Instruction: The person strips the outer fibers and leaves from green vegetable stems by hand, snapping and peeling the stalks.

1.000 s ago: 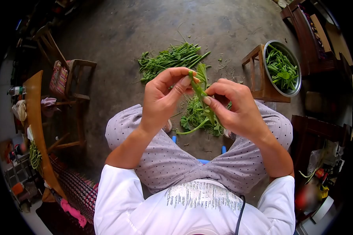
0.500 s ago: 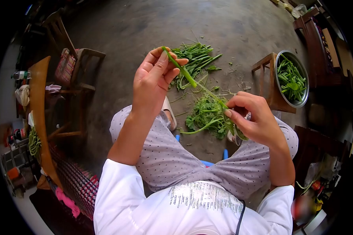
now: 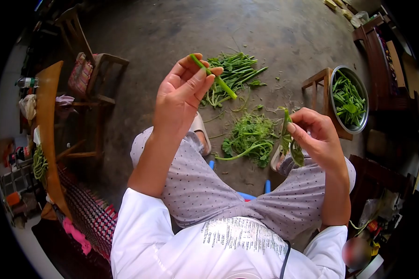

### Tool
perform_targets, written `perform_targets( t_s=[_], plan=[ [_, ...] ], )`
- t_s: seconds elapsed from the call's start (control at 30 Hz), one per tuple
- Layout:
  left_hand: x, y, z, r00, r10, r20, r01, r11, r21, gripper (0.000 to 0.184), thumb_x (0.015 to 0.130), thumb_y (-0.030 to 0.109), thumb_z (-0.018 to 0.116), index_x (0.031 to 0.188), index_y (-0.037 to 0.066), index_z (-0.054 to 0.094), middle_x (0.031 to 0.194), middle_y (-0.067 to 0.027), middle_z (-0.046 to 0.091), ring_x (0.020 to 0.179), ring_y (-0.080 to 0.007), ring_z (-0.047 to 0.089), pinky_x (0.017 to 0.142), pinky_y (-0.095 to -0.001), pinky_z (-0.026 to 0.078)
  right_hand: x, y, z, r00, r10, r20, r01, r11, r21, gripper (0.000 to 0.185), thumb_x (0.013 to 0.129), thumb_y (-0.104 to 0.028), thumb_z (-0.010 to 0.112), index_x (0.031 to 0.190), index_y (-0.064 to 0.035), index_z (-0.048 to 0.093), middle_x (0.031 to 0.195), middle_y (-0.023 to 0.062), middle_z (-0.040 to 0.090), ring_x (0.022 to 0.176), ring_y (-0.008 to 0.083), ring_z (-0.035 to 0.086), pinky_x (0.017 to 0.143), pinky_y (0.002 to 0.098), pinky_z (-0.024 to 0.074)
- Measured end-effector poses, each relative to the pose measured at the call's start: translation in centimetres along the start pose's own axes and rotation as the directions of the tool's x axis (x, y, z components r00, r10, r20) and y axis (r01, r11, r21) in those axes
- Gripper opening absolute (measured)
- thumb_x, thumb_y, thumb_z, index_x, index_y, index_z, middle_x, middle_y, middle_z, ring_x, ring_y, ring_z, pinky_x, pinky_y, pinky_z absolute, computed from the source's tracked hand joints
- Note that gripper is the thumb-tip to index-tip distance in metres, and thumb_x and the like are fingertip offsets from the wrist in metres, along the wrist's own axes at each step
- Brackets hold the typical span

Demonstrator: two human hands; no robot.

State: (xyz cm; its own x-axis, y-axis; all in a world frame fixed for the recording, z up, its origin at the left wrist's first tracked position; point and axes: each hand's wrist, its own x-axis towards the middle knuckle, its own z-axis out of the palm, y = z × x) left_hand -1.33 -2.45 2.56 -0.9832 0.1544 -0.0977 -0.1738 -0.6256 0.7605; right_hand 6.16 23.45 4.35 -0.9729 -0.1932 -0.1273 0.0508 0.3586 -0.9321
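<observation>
My left hand [image 3: 184, 90] pinches a smooth green stem [image 3: 226, 88] between thumb and fingers, its lower end pointing down to the right. In my right hand [image 3: 314, 132] is a short leafy stem tip [image 3: 286, 128], its limp leaves hanging below the fingers. The two pieces are apart. Below them on the floor lies a tangled heap of leaves and stringy peelings [image 3: 253, 135]. Farther off, a bundle of long green stems [image 3: 235, 65] is spread on the floor, partly behind my left hand.
At the right, a metal basin [image 3: 366, 114] of cut green stems sits on a wooden stool [image 3: 325, 100]. A wooden chair [image 3: 91, 69] with a cushion and a table edge [image 3: 49, 121] stand at the left. Plant scraps [image 3: 278, 86] dot the concrete floor.
My right hand has moved slightly right, away from the left. The strand that stretched between the two pieces has parted, and the leafy tip now hangs separately.
</observation>
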Motion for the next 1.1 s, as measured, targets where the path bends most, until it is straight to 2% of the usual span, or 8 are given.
perform_targets(
  t_s=[0.23,0.3,0.4,0.47,0.67,0.8,1.0,1.1],
  plan=[
    [-0.7,-0.8,0.9,0.992,-0.089,0.094,0.082,0.994,0.079,0.03,0.086,0.001,0.057,0.114,-0.002,0.049,0.101,-0.0106,0.058,0.096,-0.0219,0.061,0.08,-0.024,0.052,0.4,-0.7,0.4,0.996,0.084,-0.029,-0.074,0.961,0.265,0.012,0.084,-0.009,0.064,0.086,0.0025,0.061,0.072,-0.0035,0.052,0.063,0.0013,0.043,0.054,0.0174,0.0341],
    [-1.1,-0.8,1.1,0.975,-0.126,0.184,0.071,0.958,0.277,0.026,0.086,0.002,0.059,0.111,-0.001,0.054,0.097,-0.0083,0.059,0.087,-0.0142,0.059,0.076,-0.0216,0.049,0.5,-0.5,0.9,0.997,0.071,-0.043,-0.054,0.95,0.309,0.013,0.083,-0.009,0.065,0.087,0.0027,0.061,0.073,-0.0034,0.052,0.062,0.001,0.043,0.055,0.0169,0.0351],
    [-2.1,-1.6,1.9,0.929,-0.243,0.28,0.103,0.895,0.434,0.025,0.082,0.005,0.065,0.105,0.0,0.057,0.092,-0.005,0.06,0.081,-0.0089,0.056,0.073,-0.0215,0.045,0.6,-0.7,1.7,0.994,0.001,-0.112,0.013,0.992,0.126,0.012,0.08,-0.008,0.066,0.084,0.0016,0.06,0.069,-0.001,0.05,0.059,0.0034,0.044,0.052,0.0193,0.0356],
    [-2.6,-2.4,2.6,0.929,-0.222,0.297,-0.001,0.8,0.6,0.025,0.079,0.006,0.07,0.1,0.0,0.059,0.089,-0.0017,0.059,0.082,-0.007,0.054,0.072,-0.021,0.045,0.6,-1.1,2.4,0.989,-0.044,-0.142,0.049,0.998,0.037,0.012,0.078,-0.007,0.067,0.082,0.0012,0.059,0.068,0.0009,0.051,0.058,0.0053,0.044,0.052,0.0206,0.0362],
    [-2.7,-4.4,2.6,0.942,-0.172,0.288,-0.024,0.823,0.567,0.022,0.08,0.009,0.07,0.099,0.002,0.061,0.088,-0.0015,0.061,0.079,-0.0059,0.055,0.069,-0.02,0.045,0.6,-2.1,3.7,0.974,-0.159,-0.162,0.136,0.98,-0.143,0.014,0.073,-0.006,0.067,0.079,0.0,0.056,0.069,0.0061,0.052,0.056,0.0116,0.048,0.052,0.0244,0.0398],
    [-2.5,-3.3,3.2,0.938,-0.312,0.151,0.214,0.865,0.454,0.02,0.082,0.011,0.069,0.098,0.0,0.063,0.078,0.0009,0.061,0.068,-0.0016,0.051,0.057,-0.0158,0.041,0.7,-2.8,2.5,0.982,-0.1,-0.16,0.075,0.985,-0.156,0.019,0.073,-0.008,0.069,0.086,-0.0028,0.056,0.068,0.0054,0.052,0.059,0.0127,0.049,0.056,0.0265,0.0431],
    [-2.7,-3.8,2.4,0.928,-0.235,0.29,0.047,0.845,0.533,0.02,0.083,0.012,0.067,0.099,0.0,0.066,0.083,-0.0004,0.064,0.068,-0.0019,0.053,0.054,-0.0151,0.041,1.7,-2.3,1.4,0.927,-0.359,-0.109,0.338,0.926,-0.17,0.034,0.074,-0.011,0.072,0.104,-0.0045,0.061,0.082,0.0059,0.055,0.068,0.0138,0.049,0.062,0.0262,0.0424],
    [-2.8,-3.9,2.2,0.916,-0.235,0.326,-0.004,0.806,0.592,0.02,0.084,0.013,0.066,0.098,0.0,0.066,0.082,-0.0007,0.064,0.065,-0.0019,0.054,0.053,-0.0156,0.041,1.8,-1.9,1.4,0.968,-0.248,-0.034,0.242,0.962,-0.123,0.026,0.074,-0.011,0.073,0.097,-0.0035,0.064,0.077,0.0025,0.054,0.071,0.0119,0.046,0.065,0.0235,0.0387]
  ],
)
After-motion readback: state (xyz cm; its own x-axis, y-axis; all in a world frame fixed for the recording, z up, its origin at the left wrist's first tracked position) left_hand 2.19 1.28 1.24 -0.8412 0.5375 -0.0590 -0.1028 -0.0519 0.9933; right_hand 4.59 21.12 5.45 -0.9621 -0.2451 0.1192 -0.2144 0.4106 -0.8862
